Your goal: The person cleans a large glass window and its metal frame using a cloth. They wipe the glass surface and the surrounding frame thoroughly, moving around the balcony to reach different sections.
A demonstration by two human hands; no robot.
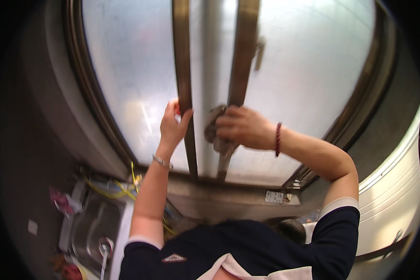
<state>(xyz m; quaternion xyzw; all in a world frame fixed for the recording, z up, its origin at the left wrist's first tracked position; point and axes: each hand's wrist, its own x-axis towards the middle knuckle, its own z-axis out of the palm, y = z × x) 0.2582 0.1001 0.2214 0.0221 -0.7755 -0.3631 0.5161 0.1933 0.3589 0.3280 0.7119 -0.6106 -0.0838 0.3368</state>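
Note:
Before me stands a window with brown metal frames and frosted glass panes (126, 70). My left hand (172, 127) holds the edge of the left sash's upright frame (182, 63), thumb on one side and fingers on the other. A small red spot shows at those fingers; what it is I cannot tell. In my right hand (250, 129) is a bunched grey-brown cloth (214, 126), blurred, at the right sash's upright frame (243, 59). The cloth and fingers hide part of that frame. Higher up on the right sash sits a window handle (259, 56).
A stainless steel sink (96, 224) with a ladle (105, 248) lies at lower left. Yellow tubing (115, 194) runs behind it below the window. On the ledge at right rests a small pale rectangular item (274, 197). A white ridged panel (388, 199) stands far right.

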